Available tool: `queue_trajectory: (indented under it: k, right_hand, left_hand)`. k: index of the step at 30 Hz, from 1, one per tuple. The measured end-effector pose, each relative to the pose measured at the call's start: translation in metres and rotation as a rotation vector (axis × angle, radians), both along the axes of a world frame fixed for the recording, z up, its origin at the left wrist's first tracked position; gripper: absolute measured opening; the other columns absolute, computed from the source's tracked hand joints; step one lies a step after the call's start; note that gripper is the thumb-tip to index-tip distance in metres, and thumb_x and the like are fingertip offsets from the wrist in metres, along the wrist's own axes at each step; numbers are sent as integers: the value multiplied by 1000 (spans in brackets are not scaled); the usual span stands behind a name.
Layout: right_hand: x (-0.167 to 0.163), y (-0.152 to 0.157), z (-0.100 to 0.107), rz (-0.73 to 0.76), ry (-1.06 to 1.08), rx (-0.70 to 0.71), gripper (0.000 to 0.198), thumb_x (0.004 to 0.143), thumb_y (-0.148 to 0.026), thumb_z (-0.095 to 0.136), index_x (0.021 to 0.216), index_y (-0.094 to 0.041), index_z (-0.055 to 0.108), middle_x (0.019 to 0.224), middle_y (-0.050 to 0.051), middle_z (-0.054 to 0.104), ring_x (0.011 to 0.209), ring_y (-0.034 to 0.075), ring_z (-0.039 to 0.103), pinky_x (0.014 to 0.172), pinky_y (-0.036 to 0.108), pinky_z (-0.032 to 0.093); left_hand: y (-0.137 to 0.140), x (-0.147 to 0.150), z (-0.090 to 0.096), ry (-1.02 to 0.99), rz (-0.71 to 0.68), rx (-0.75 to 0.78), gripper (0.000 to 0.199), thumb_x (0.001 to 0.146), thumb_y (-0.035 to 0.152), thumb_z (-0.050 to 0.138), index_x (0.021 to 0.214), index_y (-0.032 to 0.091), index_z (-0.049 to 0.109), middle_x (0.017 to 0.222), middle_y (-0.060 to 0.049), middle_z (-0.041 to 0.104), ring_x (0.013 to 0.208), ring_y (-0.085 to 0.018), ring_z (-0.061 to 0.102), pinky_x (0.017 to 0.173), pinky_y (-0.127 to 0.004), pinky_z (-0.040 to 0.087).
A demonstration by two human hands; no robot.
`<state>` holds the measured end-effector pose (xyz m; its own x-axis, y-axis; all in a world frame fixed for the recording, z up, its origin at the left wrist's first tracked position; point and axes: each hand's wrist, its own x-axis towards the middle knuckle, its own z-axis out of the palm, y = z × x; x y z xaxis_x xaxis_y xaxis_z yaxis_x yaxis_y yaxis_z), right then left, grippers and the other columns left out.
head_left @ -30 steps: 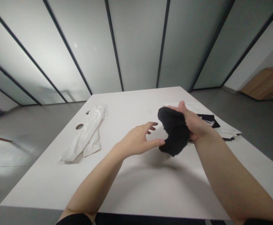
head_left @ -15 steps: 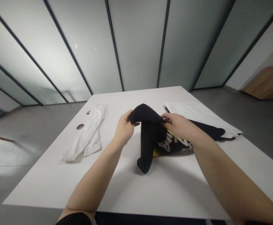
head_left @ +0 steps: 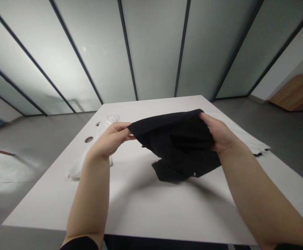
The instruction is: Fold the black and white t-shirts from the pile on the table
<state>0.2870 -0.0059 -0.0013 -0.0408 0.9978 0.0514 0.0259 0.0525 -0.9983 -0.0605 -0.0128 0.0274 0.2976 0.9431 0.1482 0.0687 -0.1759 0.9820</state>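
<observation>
A black shirt (head_left: 177,139) is stretched between my two hands above the table, its lower folds hanging toward the tabletop. My left hand (head_left: 113,137) pinches its left corner between thumb and fingers. At the upper right edge, my right hand (head_left: 217,133) grips the cloth, with some fingers hidden behind or under it. The printed side of the shirt is out of sight.
The white table (head_left: 141,211) has round holes (head_left: 88,139) near its left edge. A crumpled white garment (head_left: 80,166) lies there, partly behind my left hand. White folded cloth (head_left: 237,132) with a dark edge lies at right. Frosted glass panels (head_left: 154,48) stand beyond.
My hands have moved apart, the left one leftward and the right one to the right and slightly up. The black shirt has spread wider, and its white and yellow print has gone from view.
</observation>
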Motion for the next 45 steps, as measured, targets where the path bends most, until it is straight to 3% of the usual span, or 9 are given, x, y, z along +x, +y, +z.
queue_trajectory:
  k: [6, 11, 16, 21, 29, 35, 39, 42, 45]
  right_hand:
    - [5, -9, 7, 497, -601, -67, 35, 63, -40, 96, 93, -29, 81, 88, 3, 81, 84, 33, 75, 72, 39, 59]
    - [2, 4, -2, 303, -685, 63, 9, 84, -36, 76, 85, -27, 77, 86, 3, 79, 78, 26, 70, 67, 34, 52]
    - [3, 15, -4, -178, -443, 308, 20, 97, -44, 59, 99, -28, 70, 85, 3, 72, 82, 24, 66, 69, 33, 52]
    - [-3, 18, -7, -339, -487, 481, 27, 98, -51, 61, 89, -26, 67, 85, 5, 72, 88, 28, 67, 77, 38, 54]
    - [-45, -2, -8, 72, 173, 40, 50, 93, -74, 64, 119, -33, 73, 98, 5, 80, 94, 34, 76, 73, 45, 63]
    - [-65, -33, 4, 278, 307, 96, 53, 100, -73, 54, 148, -52, 58, 125, -1, 78, 114, 32, 74, 82, 48, 63]
    - [-61, -32, 6, 274, 333, 113, 53, 99, -70, 61, 148, -51, 58, 131, 0, 77, 116, 32, 73, 82, 49, 64]
    - [-57, -27, 8, 234, 307, 114, 54, 97, -69, 64, 147, -49, 58, 137, 1, 74, 123, 33, 70, 87, 50, 64]
    - [-55, -24, 8, 189, 273, 109, 46, 97, -65, 66, 137, -42, 65, 138, 3, 74, 123, 32, 70, 87, 48, 64]
  left_hand:
    - [3, -1, 2, -146, 338, 20, 27, 82, 48, 80, 93, 24, 74, 77, -1, 71, 76, -21, 72, 62, -28, 59]
    - [3, -8, 7, -99, 560, 197, 38, 86, 58, 72, 98, 23, 72, 82, -2, 73, 89, -27, 75, 71, -33, 63]
    - [-13, -28, 23, 500, 399, 191, 45, 63, 48, 93, 94, 21, 76, 87, -6, 77, 84, -30, 75, 70, -36, 62]
    - [-26, -45, 36, 923, 400, 85, 33, 75, 54, 79, 77, 22, 76, 76, -7, 75, 81, -32, 74, 71, -40, 61]
    - [-32, 8, 0, 152, 99, 34, 71, 97, 80, 51, 130, 21, 74, 112, -12, 81, 115, -34, 74, 96, -46, 63]
    - [-21, 67, -35, 215, -126, 167, 61, 86, 52, 82, 137, 21, 70, 134, -11, 75, 127, -34, 69, 110, -48, 58]
    - [-15, 61, -25, 90, 88, 141, 50, 81, 39, 80, 126, 19, 73, 123, -9, 79, 118, -32, 73, 104, -47, 61]
    - [-11, 27, 0, -108, 477, 138, 48, 81, 48, 76, 120, 21, 73, 111, -5, 81, 113, -31, 76, 93, -44, 65]
    - [-10, -25, 25, -201, 846, 370, 46, 89, 60, 59, 119, 29, 73, 109, 0, 81, 128, -31, 70, 93, -44, 65]
